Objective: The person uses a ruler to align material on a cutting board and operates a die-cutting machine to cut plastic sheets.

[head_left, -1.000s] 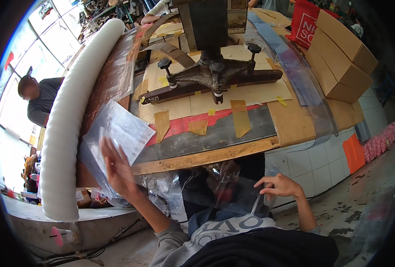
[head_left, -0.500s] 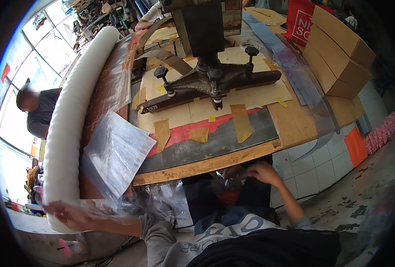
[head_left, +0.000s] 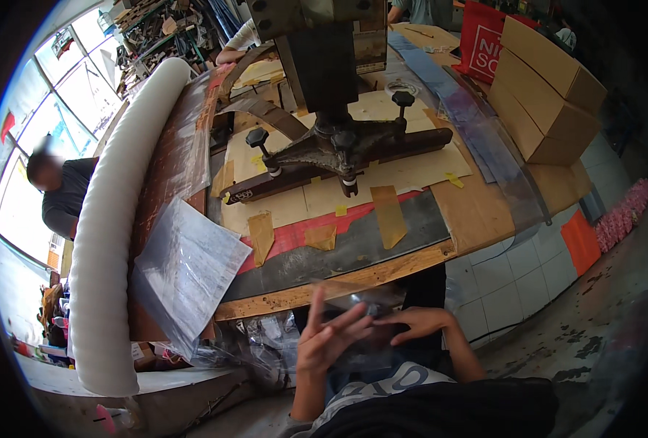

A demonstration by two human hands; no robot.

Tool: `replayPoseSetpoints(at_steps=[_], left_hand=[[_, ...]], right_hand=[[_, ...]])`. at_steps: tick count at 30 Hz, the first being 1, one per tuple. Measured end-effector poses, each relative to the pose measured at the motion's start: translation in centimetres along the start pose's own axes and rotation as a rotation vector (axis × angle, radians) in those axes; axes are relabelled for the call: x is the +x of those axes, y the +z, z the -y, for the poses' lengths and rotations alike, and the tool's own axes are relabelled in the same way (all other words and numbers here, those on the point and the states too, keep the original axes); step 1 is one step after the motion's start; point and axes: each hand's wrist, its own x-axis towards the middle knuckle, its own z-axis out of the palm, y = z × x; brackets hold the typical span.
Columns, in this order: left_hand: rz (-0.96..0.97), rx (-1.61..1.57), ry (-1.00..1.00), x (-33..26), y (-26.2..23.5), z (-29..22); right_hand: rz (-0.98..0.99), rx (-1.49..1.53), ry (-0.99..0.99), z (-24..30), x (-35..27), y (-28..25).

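Below the table's front edge, in front of my lap, I hold a clear plastic bag (head_left: 367, 305) between both hands. My left hand (head_left: 330, 337) has its fingers spread against the bag's left side. My right hand (head_left: 420, 325) grips its right side. A stack of clear plastic bags (head_left: 189, 266) lies on the worktable's (head_left: 338, 281) left front corner, overhanging the edge. A dark metal press (head_left: 335, 142) stands on taped cardboard sheets in the middle of the table, beyond both hands.
A long white foam roll (head_left: 112, 233) runs along the table's left side. Cardboard boxes (head_left: 550, 95) and a red bag (head_left: 484, 36) stand at the right. More loose clear bags (head_left: 258, 350) lie under the table. A person (head_left: 61, 193) stands at far left; another person's arm (head_left: 236, 47) rests at the far end.
My left hand has swung from the table's bag stack down to the low left, then up in front of me to meet the right hand on a clear bag.
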Motion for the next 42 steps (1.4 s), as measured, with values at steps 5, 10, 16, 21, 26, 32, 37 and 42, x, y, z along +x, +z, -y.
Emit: replayPoseSetpoints(at_steps=[5, 10, 16, 21, 26, 32, 37, 42], left_hand=[[0.064, 0.258, -0.148, 3.6, 1.5, 0.6], [0.148, 0.755, -0.064, 6.9, 3.6, -1.4], [-0.038, 0.808, 0.262, 7.7, 6.2, -1.9], [-0.403, 1.189, 0.103, 6.4, 0.8, -0.8], [-0.329, 1.712, 0.109, 6.3, 0.1, -0.8], [-0.352, 1.981, 0.085, 6.1, 0.9, -0.6], [-0.251, 2.242, 0.113, 7.2, -0.2, -0.7], [-0.202, 2.386, 0.146, 8.1, -1.8, -0.6]], right_hand=[[-0.243, 0.663, -0.424, 5.4, -3.9, -3.4], [-0.632, 0.679, -0.256, 10.1, -1.0, -5.8], [-0.841, 0.555, -0.384, 12.6, 1.8, -7.2], [-1.05, 0.393, 0.058, 8.7, 3.7, -4.7], [-0.976, 0.442, 0.143, 7.9, 2.9, -4.1], [-0.979, 0.478, 0.15, 7.1, 3.9, -5.1], [-1.012, 0.459, 0.122, 6.1, 5.1, -6.2], [-0.972, 0.418, 0.195, 6.1, 5.6, -8.0]])
